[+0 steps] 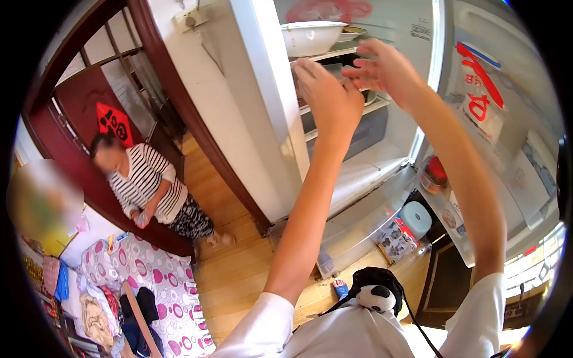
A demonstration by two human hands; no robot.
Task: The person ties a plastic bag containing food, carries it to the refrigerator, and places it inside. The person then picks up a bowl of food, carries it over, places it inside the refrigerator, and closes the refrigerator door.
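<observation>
Both my arms reach up into an open fridge point(382, 161). My left hand point(328, 95) is raised in front of the middle shelf point(373, 107), fingers bent, holding nothing that I can see. My right hand point(385, 68) hovers just beside it with fingers spread, also holding nothing. Above both hands a white bowl point(311, 37) stands on the top shelf, with a smaller dish point(352, 31) behind it. Whatever lies on the middle shelf is hidden by my hands.
The fridge door point(501, 137) hangs open at right, with jars and a white tub point(416, 218) in its racks. A person in a striped top point(146, 185) leans by the red doorway at left. A spotted bed point(149, 280) with clothes lies below. Wooden floor.
</observation>
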